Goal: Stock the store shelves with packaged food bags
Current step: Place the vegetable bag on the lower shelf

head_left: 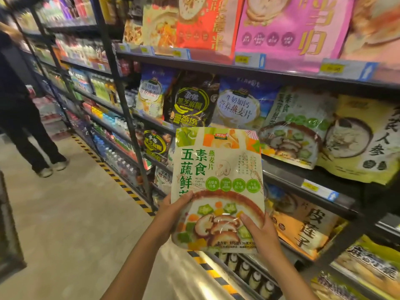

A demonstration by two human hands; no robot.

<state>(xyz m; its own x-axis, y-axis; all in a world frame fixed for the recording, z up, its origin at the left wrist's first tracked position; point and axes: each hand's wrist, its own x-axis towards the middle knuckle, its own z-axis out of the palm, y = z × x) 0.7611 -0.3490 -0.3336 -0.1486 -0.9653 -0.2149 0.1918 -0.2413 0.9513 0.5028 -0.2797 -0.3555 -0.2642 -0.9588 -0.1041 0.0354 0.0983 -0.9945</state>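
bag (pixel 217 182): upright, face to camera, held in front of the shelf (pixel 281 169)
left hand (pixel 171 210): grips its lower left edge, thumb on front
right hand (pixel 259 232): grips lower right corner, fingers probably behind

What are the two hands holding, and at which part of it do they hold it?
Both hold one green-and-cream printed plastic food bag, upright. The left hand grips its lower left edge; the right hand grips its lower right corner.

Two hands (pixel 171 213) hold one oatmeal bag (pixel 216 180); another person (pixel 19 109) stands nearby.
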